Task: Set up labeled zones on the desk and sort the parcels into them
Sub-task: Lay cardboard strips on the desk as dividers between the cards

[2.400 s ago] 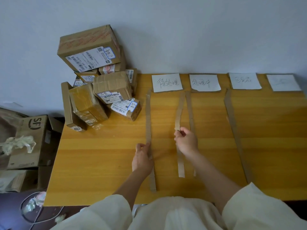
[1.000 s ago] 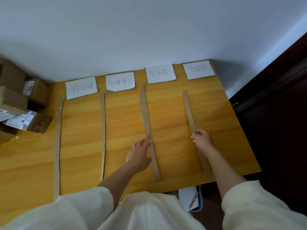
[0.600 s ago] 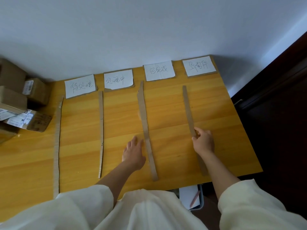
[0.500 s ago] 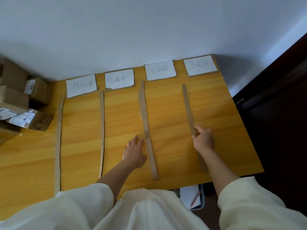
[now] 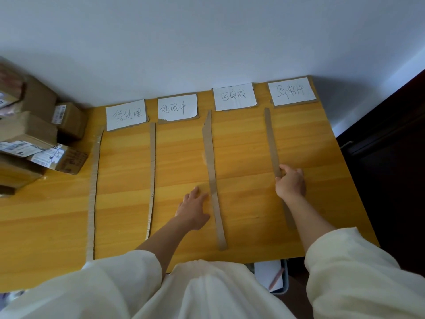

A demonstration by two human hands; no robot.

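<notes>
Several handwritten paper labels lie along the desk's far edge: the first label, the second label, the third label and the fourth label. Cardboard strips run from them toward me: the leftmost strip, the second strip, the third strip and the rightmost strip. My left hand rests flat on the desk, fingers apart, just left of the third strip. My right hand pinches the rightmost strip near its middle. A pile of brown parcels sits at the desk's left.
A white wall runs behind the desk. Dark furniture stands to the right of the desk. Below the desk's near edge a bin holds paper and a pencil. My cream sleeves fill the bottom of the view.
My view swung right from the parcel pile. The strips spread into separate lanes, and my right hand now holds the rightmost strip, nudging it a little. My left hand settled beside the third strip.
</notes>
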